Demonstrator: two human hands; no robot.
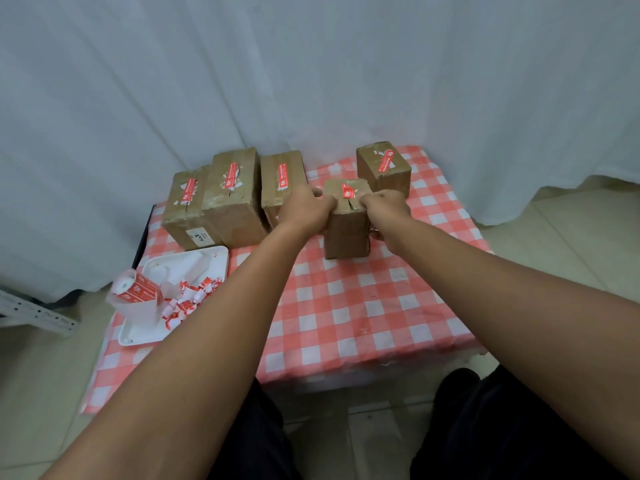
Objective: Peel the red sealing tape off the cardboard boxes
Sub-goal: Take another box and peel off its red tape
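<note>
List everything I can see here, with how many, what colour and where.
boxes: five, brown cardboard with red tape; three in a row at back left, one at back right, one in the middle between the hands
tablecloth: one, red and white check, over the table
tray: one, white, front left corner
tape scraps: many, red and white, on the tray
tape roll: one, red and white, on the tray
curtain: white, behind
left hand: grips the middle box
right hand: grips the same box

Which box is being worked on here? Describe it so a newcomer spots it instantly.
On the red-checked tablecloth, look nearer the camera than the back boxes. The small upright box stands alone, gripped by the left hand and right hand. Only it is held, with a short red tape piece on top.
</note>
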